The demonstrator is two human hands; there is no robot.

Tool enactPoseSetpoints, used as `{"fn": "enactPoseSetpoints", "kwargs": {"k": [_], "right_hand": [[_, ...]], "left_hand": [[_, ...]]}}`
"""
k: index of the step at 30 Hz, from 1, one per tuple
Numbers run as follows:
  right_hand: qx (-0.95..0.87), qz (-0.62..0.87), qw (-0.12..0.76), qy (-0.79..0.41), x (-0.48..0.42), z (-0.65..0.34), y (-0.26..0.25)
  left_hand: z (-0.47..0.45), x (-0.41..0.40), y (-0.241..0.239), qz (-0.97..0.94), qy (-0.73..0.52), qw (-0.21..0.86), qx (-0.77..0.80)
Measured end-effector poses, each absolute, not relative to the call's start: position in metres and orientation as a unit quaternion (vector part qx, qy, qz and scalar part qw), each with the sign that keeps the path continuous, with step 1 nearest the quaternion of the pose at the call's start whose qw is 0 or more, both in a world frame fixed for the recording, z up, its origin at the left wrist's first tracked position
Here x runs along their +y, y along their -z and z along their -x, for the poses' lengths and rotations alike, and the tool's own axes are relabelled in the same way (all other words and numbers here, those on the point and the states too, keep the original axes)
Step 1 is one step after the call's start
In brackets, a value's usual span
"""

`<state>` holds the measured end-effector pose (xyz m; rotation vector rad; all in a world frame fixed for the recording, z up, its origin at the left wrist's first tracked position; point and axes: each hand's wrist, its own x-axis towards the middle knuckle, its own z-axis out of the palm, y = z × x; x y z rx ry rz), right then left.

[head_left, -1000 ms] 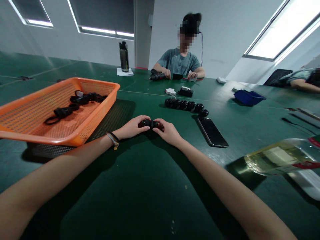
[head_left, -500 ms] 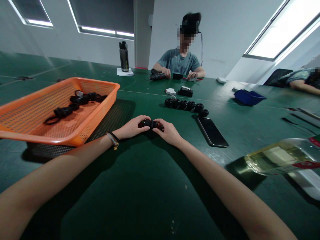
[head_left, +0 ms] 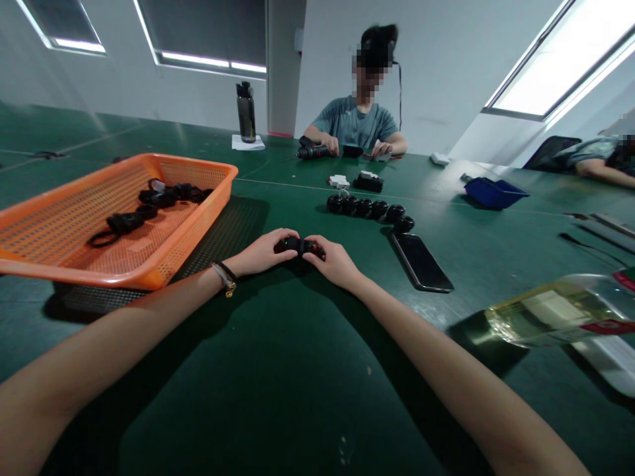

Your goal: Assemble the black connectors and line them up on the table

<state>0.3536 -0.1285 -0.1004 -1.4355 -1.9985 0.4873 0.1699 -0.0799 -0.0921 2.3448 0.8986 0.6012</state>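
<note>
Both my hands meet at the middle of the green table (head_left: 278, 370) around one small black part (head_left: 299, 246). My left hand (head_left: 262, 252) curls its fingers over the part's left end; a bracelet sits on that wrist. My right hand (head_left: 333, 262) grips the part's right end with closed fingers. The part rests low, at or just above the table top. A row of several similar black round parts (head_left: 370, 209) lies a little farther away, to the right.
An orange mesh basket (head_left: 59, 238) with several black parts stands at the left on a dark mat. A black phone (head_left: 421, 262) lies right of my hands, a clear bottle (head_left: 555, 311) at the right edge. A person sits across; a blue tray (head_left: 492, 193) is far right.
</note>
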Motion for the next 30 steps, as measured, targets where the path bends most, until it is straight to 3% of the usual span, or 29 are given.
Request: {"fn": "enactPoseSetpoints", "kwargs": {"k": [30], "right_hand": [[-0.759, 0.546, 0.305, -0.183, -0.1282, -0.3536, 0.1015]], "left_hand": [[-0.1707, -0.0806, 0.092, -0.874, -0.226, 0.272, 0.332]]}}
